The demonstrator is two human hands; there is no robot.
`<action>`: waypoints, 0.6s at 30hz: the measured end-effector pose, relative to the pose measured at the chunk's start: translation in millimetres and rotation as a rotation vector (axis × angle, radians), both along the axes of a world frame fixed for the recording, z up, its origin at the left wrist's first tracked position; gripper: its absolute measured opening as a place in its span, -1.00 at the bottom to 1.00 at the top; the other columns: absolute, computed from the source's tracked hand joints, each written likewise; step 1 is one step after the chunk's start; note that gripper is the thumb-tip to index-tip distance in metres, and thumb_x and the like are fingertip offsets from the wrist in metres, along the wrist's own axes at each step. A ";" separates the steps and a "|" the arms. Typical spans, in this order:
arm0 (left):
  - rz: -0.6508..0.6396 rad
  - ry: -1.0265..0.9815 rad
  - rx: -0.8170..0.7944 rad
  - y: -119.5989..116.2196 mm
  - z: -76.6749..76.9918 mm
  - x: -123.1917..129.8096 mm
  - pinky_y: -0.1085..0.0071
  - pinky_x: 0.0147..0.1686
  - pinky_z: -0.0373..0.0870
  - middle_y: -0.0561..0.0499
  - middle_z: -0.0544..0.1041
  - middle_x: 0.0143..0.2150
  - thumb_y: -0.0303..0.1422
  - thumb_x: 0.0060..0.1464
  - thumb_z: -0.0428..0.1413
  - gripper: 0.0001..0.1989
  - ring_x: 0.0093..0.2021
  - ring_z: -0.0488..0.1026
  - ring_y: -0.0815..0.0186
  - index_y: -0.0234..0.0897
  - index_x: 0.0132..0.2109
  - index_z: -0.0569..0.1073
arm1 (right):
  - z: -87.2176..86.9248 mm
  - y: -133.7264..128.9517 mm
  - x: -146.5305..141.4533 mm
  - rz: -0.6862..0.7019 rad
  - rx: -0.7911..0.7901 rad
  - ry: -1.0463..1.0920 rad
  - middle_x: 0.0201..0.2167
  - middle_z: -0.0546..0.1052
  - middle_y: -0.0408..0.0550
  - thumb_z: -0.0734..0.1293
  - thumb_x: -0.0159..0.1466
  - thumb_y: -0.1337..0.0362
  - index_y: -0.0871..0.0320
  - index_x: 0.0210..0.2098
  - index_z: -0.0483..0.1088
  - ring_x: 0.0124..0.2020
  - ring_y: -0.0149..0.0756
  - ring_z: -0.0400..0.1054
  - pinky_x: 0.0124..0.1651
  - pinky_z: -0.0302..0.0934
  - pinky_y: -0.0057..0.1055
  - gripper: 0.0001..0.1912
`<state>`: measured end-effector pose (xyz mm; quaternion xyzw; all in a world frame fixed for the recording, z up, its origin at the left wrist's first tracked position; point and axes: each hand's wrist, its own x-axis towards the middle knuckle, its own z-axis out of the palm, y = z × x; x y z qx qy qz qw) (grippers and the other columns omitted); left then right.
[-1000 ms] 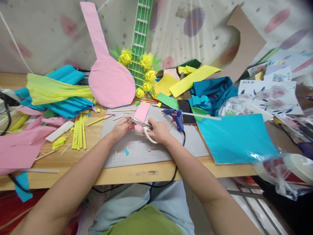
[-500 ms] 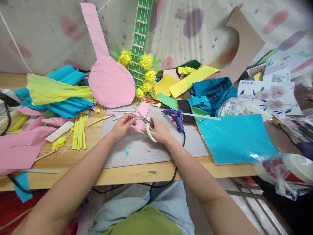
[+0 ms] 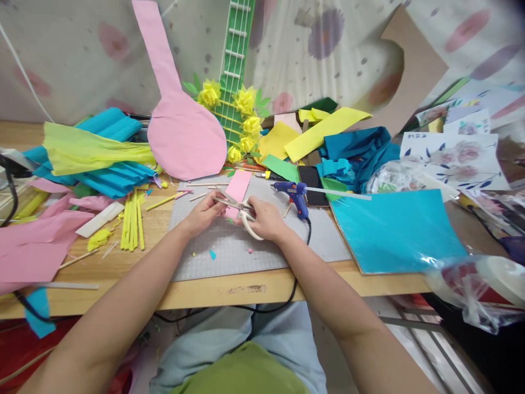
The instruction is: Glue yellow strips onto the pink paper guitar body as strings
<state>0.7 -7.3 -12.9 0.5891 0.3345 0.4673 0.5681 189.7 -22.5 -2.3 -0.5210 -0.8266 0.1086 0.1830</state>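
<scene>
My right hand (image 3: 264, 217) is closed around the white handles of a pair of scissors (image 3: 251, 225), whose parted blades point left above the cutting mat (image 3: 229, 257). Close to the blade tips, my left hand (image 3: 206, 212) is pinched; whatever sits between its fingers is too small to make out. A pink paper strip (image 3: 240, 186) lies on the mat, beneath and behind the blades. To the right of my right hand rests a blue glue gun (image 3: 296, 198) with a long white glue stick in its back.
Behind stand a pink guitar-shaped cutout (image 3: 186, 139) and a green fretted neck (image 3: 232, 71) with yellow paper flowers. Yellow sticks (image 3: 132, 221) and crepe paper (image 3: 94, 150) lie left. A phone (image 3: 314, 183) and a blue sheet (image 3: 396, 232) are on the right; a black cord crosses the table edge.
The scissors have turned slightly, their blades now lying flatter and nearer my left fingers. Both hands stay in almost the same place.
</scene>
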 end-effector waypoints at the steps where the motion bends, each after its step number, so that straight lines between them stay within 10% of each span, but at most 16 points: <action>1: 0.009 0.013 0.007 -0.2 0.6 -0.3 0.49 -0.45 0.18 0.12 0.30 -0.51 -0.25 -0.08 0.15 -0.76 -0.49 0.22 0.47 -0.30 -0.37 0.29 | -0.3 -0.1 0.2 0.000 -0.009 -0.002 -0.44 0.45 -0.10 0.21 0.12 -0.05 0.14 -0.25 0.22 -0.46 -0.35 0.26 -0.45 -0.09 -0.48 -0.61; 18: 0.021 0.018 0.006 1.1 -1.5 -0.2 0.48 -0.45 0.17 0.11 0.27 -0.51 -0.22 -0.04 0.12 -0.76 -0.50 0.19 0.46 -0.29 -0.37 0.28 | -2.3 -0.5 -1.2 -0.045 -0.036 -0.012 -0.51 0.45 -0.12 0.19 0.11 -0.12 0.14 -0.28 0.25 -0.50 -0.34 0.27 -0.47 -0.12 -0.49 -0.55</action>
